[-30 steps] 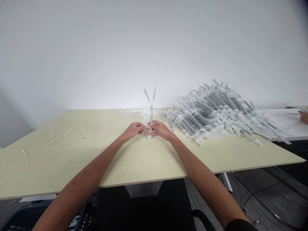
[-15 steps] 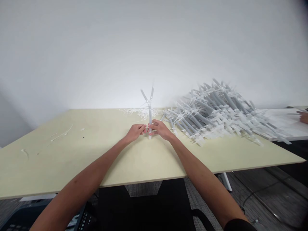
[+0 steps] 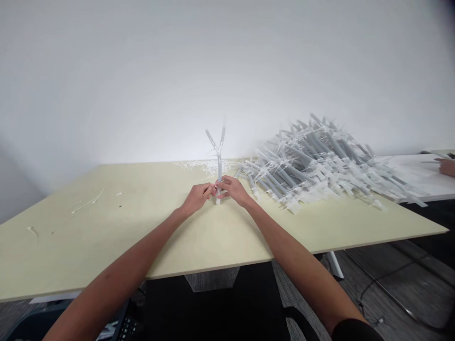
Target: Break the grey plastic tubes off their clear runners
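Note:
A clear plastic Y-shaped tube point(image 3: 219, 163) stands upright on the pale table point(image 3: 106, 237), its two arms forking upward and blurred at the tips. My left hand point(image 3: 197, 199) pinches its lower stem from the left. My right hand point(image 3: 232, 191) holds the same stem from the right, with the fingertips of both hands nearly meeting at it. The foot of the tube shows below my fingers, resting on the tabletop.
A large heap of grey tubes with white plastic pieces point(image 3: 313, 166) lies to the right. Small white scraps point(image 3: 204, 166) lie at the back edge, and thin white strips point(image 3: 87, 203) lie at left. A co-worker's hand point(image 3: 447, 166) rests on a white surface point(image 3: 408, 170) at far right.
The tube and both hands have shifted slightly left across the frames, and the whole view has tilted a little. My grip on the stem looks unchanged.

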`<state>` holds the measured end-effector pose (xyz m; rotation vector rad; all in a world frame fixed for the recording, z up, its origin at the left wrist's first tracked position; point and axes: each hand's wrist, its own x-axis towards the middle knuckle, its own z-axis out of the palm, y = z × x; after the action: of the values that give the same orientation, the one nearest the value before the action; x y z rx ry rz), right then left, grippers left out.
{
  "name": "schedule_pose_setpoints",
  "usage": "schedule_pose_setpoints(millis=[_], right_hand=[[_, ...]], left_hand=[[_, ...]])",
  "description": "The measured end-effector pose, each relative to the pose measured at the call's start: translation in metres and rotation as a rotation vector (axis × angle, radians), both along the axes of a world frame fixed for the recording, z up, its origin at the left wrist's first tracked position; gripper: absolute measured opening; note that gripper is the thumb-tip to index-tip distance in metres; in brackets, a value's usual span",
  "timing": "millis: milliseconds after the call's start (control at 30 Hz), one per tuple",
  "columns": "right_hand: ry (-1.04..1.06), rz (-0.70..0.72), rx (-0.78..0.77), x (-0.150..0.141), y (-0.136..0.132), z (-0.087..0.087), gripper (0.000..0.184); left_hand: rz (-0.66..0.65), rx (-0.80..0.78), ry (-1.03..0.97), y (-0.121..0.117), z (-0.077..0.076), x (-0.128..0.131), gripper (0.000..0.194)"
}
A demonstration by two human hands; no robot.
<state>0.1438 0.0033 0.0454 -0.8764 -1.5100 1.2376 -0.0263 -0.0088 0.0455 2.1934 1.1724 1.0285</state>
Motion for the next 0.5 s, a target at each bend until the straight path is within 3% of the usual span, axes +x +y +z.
schedule_pose_setpoints(millis=[200, 500], right_hand=[[-0.028, -0.042, 0.071, 0.003, 0.003, 0.0, 0.025], [-0.023, -0.047, 0.123, -0.002, 0.011, -0.01, 0.033]], left_hand=[[0.037, -0.079, -0.125, 0.006, -0.002, -0.004, 0.04], [-0.094, -0.2, -0.226, 0.015, -0.014, 0.001, 0.038]])
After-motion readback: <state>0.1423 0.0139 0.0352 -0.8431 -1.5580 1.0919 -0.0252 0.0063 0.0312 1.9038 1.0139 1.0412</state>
